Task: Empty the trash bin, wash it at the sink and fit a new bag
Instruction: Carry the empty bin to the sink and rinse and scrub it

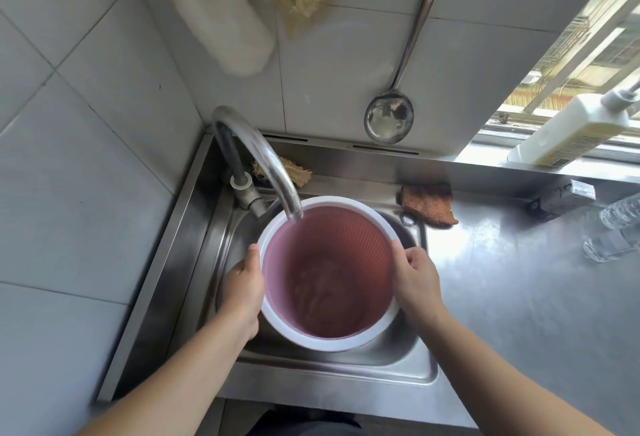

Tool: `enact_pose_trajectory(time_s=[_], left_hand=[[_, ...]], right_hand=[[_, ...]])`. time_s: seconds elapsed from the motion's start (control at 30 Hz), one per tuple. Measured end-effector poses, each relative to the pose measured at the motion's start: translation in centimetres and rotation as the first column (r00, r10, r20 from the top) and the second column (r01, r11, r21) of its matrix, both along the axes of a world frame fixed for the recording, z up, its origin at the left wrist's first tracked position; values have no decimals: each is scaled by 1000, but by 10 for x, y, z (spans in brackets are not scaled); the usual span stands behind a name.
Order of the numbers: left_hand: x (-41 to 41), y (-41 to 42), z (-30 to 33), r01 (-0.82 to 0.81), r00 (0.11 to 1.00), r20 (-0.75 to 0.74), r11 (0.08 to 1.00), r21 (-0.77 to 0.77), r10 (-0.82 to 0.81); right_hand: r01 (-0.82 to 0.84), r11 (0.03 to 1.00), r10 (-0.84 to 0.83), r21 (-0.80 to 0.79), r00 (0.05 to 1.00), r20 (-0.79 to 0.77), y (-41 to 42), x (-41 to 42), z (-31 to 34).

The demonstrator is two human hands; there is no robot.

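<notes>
Head view, looking down into a corner sink. The pink bin (329, 273), with a white rim, is standing upright in the steel sink (408, 363), its mouth open to the camera and filling most of the basin. The left hand (244, 283) is gripping the bin's left wall just under the rim, thumb lying along the rim edge. The right hand (417, 276) is gripping the right side, thumb hooked over the rim and fingers curling down the outside. The tap (263, 162) is arching from the back left corner, and its spout is ending just inside the far rim of the bin; whether water is running cannot be told clearly, though the bottom of the bin is looking wet.

Room around the bin is tight: the tiled wall (86, 165) is closing the left side, and only narrow strips of basin are showing in front of and to the right of the bin. To the right, the steel desk (512, 297) is lying flat and open. A brown cloth (429, 205) is lying at the desk's back edge just beside the sink, a clear bottle (620, 227) is lying near the right border, and a ladle (389, 120) is hanging on the back wall.
</notes>
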State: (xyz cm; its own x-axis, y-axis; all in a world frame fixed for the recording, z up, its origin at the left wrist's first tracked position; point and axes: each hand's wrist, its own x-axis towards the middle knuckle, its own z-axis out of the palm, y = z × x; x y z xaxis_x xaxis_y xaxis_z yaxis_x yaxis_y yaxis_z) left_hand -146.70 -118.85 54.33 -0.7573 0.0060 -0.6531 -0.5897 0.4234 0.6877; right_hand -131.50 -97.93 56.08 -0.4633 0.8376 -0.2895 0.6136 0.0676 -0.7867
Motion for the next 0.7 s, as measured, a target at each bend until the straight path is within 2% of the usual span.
enact_pose_trajectory(time_s=[0.2,0.4,0.57,0.7], left_hand=[[-3,29,16,39,999,-16,995,91,-38],[-21,4,17,-13,998,-60,998,65,17],[2,0,4,2,1000,18,1000,24,-3],[10,26,12,22,997,68,996,91,-28]], right_hand=[[103,995,-102,13,994,-37,21,-3,15],[63,996,-69,-68,995,-79,-2,-19,10],[-5,1000,5,-18,1000,-2,2,2,2],[68,997,-68,21,997,28,21,4,11]])
